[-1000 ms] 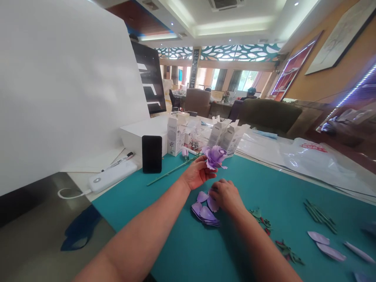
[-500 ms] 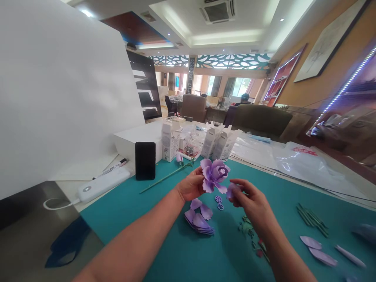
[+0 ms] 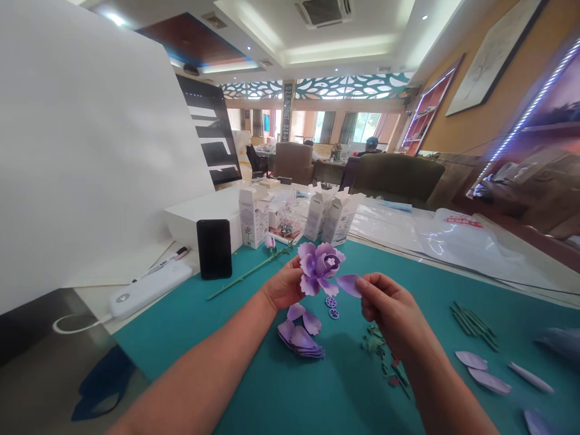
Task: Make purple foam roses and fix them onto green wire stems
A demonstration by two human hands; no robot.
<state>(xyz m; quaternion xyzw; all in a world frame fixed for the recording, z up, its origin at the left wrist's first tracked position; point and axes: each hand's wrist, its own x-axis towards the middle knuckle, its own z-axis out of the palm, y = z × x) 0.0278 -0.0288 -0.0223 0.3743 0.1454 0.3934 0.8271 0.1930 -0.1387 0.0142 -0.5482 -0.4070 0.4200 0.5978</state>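
My left hand [image 3: 286, 284] is closed on a purple toy flower [image 3: 322, 267] from behind, its ruffled petals fanned out and the layered centre turned to the right. Between thumb and fingertips, my right hand [image 3: 384, 296] pinches a loose purple petal [image 3: 349, 284], whose free tip points left, close to the flower's edge. Just below them lie two small purple rings [image 3: 332, 307] with spokes. A pile of purple petals [image 3: 299, 338] rests on the green mat [image 3: 272, 399] under my left hand. Small green pieces [image 3: 374, 343] are scattered beside my right forearm.
A long-stemmed flower [image 3: 254, 269] lies behind my left hand, near a black phone-like slab [image 3: 214, 249]. White boxes [image 3: 254, 217] stand at the mat's far edge. Green sticks [image 3: 473, 325] and loose petals [image 3: 488, 380] lie on the right. A white power bank-like case [image 3: 151, 289] sits left.
The loose petal in my right hand has turned, so that its broad side and tip now show toward the flower. The whole view has shifted slightly.
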